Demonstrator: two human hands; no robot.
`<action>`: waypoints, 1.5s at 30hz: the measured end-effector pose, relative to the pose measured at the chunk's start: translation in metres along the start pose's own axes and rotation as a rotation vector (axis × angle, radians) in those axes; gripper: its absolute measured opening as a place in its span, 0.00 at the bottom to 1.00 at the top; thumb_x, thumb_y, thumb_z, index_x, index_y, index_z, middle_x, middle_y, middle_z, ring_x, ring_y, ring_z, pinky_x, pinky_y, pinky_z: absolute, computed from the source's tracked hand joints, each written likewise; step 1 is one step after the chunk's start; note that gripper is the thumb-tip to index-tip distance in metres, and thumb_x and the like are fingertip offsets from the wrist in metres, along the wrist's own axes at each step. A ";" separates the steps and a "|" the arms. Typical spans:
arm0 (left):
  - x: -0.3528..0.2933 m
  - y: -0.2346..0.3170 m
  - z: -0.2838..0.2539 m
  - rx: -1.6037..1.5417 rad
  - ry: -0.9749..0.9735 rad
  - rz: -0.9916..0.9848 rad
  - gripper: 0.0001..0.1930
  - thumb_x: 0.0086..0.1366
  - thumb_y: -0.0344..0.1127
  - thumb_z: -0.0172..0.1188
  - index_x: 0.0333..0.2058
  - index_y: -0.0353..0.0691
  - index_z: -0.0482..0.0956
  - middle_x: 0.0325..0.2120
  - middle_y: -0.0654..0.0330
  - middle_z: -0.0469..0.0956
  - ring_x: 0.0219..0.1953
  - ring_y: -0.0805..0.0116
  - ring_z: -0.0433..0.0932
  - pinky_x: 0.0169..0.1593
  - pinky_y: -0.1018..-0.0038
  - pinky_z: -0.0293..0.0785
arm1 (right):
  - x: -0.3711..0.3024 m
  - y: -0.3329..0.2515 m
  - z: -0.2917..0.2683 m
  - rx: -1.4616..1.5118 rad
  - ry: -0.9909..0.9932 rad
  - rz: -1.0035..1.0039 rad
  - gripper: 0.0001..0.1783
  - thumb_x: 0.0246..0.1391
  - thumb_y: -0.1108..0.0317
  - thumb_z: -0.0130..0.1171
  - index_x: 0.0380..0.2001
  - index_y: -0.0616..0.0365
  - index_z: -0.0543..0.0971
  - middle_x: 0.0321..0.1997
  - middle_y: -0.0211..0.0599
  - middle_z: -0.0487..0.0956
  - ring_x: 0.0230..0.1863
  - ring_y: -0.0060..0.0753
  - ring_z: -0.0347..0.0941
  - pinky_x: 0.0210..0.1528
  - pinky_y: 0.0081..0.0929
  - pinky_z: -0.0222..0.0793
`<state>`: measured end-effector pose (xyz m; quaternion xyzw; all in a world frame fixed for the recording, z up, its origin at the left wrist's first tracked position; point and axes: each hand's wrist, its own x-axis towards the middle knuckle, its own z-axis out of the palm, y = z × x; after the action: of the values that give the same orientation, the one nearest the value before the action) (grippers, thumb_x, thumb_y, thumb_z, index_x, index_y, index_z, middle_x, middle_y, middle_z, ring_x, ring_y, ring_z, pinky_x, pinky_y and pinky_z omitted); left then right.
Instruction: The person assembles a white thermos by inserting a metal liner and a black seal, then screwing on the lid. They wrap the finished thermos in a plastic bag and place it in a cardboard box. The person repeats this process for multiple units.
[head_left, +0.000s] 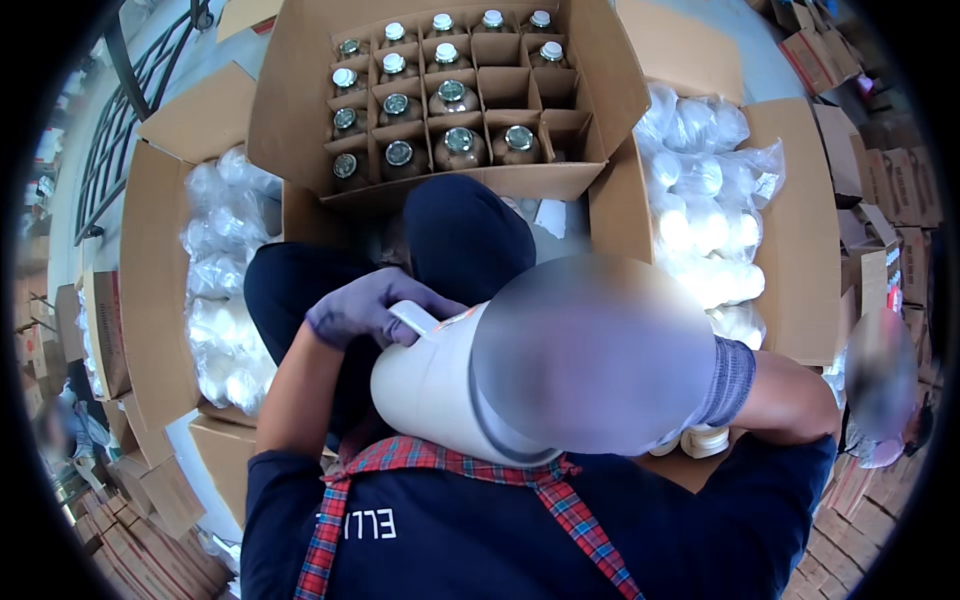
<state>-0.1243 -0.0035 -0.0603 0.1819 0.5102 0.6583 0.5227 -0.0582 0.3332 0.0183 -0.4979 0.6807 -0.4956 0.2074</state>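
Observation:
Across my lap lies a large white cylindrical vessel (420,385), tilted, with a greyish band around its wide end. My left hand (375,305), in a grey-purple glove, is closed at the vessel's upper side around a white handle-like piece (413,318). My right hand (660,400) reaches in from the right and lies against the wide end. A round blur covers its fingers and that end of the vessel, so its grip is hidden. Beyond my knees stands an open divided carton (450,185) holding several bottles (460,148) with white or silvery tops. A few of its compartments hold no bottle.
An open carton (155,290) on the left holds white pieces in clear plastic bags (215,270). On the right, another carton (795,240) holds similar bagged pieces (705,225). Pale round items (704,441) sit below my right wrist. Stacked boxes (900,190) line the far right.

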 end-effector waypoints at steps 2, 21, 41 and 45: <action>-0.021 0.027 0.046 0.200 0.200 0.009 0.25 0.45 0.41 0.78 0.40 0.30 0.85 0.49 0.47 0.81 0.48 0.62 0.81 0.51 0.75 0.74 | -0.020 0.006 0.004 0.340 -0.003 0.191 0.28 0.60 0.67 0.59 0.62 0.61 0.68 0.61 0.41 0.72 0.60 0.36 0.71 0.62 0.31 0.68; -0.022 0.013 0.021 0.033 0.114 0.076 0.18 0.46 0.38 0.79 0.21 0.33 0.78 0.54 0.42 0.77 0.53 0.67 0.77 0.54 0.71 0.72 | -0.008 -0.027 -0.002 -0.641 0.202 0.001 0.19 0.58 0.64 0.58 0.51 0.59 0.78 0.55 0.43 0.76 0.57 0.44 0.72 0.61 0.42 0.69; -0.070 -0.006 0.106 0.631 0.762 0.236 0.25 0.48 0.45 0.78 0.18 0.31 0.73 0.52 0.37 0.77 0.46 0.53 0.83 0.45 0.71 0.79 | -0.001 -0.003 -0.054 -0.477 0.099 0.389 0.30 0.60 0.53 0.55 0.62 0.55 0.68 0.61 0.45 0.71 0.62 0.45 0.69 0.65 0.33 0.62; -0.081 -0.014 0.084 0.226 0.971 0.082 0.23 0.51 0.46 0.76 0.32 0.29 0.81 0.46 0.50 0.82 0.42 0.69 0.81 0.44 0.75 0.77 | 0.030 0.020 -0.098 -1.522 1.058 1.259 0.31 0.59 0.48 0.55 0.61 0.53 0.69 0.59 0.47 0.73 0.61 0.50 0.69 0.65 0.36 0.60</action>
<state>-0.0209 -0.0350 -0.0140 -0.0703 0.7552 0.6277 0.1755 -0.1560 0.3531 0.0478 0.2115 0.9394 0.0940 -0.2529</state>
